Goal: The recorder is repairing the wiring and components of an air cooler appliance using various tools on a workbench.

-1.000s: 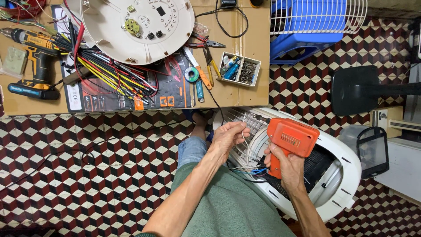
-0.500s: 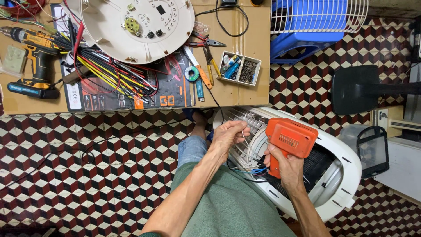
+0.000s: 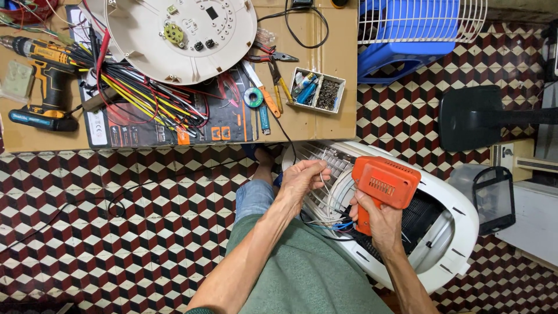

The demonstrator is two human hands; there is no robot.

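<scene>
Pinching thin white wires [image 3: 325, 189] over the white fan casing [image 3: 447, 232], the left hand [image 3: 302, 179] is curled tight; the right hand [image 3: 381, 224] clasps the orange motor cover [image 3: 385, 181]. Tugging could likely snap a wire.

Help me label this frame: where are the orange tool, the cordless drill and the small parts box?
orange tool [image 3: 386, 181]: head view, on its vented top face.
cordless drill [image 3: 49, 70]: head view, on its yellow body.
small parts box [image 3: 317, 89]: head view, on its middle divider.

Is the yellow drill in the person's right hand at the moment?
No, the right hand grips an orange housing; the drill lies on the board.
</scene>
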